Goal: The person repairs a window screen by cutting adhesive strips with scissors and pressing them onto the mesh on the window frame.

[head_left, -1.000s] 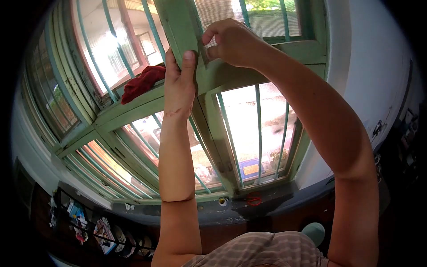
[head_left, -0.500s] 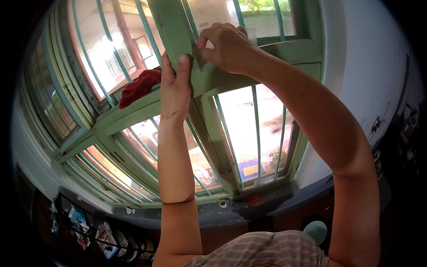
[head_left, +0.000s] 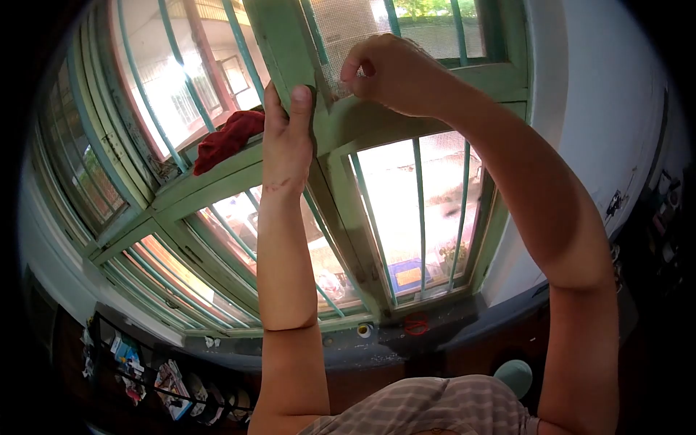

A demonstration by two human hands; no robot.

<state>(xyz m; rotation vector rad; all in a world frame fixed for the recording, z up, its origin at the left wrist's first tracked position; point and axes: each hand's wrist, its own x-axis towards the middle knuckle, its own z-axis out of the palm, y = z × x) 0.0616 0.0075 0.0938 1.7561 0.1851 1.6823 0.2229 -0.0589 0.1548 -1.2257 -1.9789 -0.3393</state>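
Upper centre, the left hand (head_left: 288, 138) lay thumb-spread against the green window frame (head_left: 493, 81); the right hand (head_left: 399, 76) pinched, apparently at the mesh (head_left: 349, 25). Red cloth (head_left: 228, 141) sat upper left; a grey sill (head_left: 460, 319) ran below.

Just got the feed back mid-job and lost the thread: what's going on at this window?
A person's left hand is against the green window frame, beside a red cloth. The right hand has thumb and finger pinched together by the mesh; whether they grip anything can't be told. Red scissors lie on the sill below.
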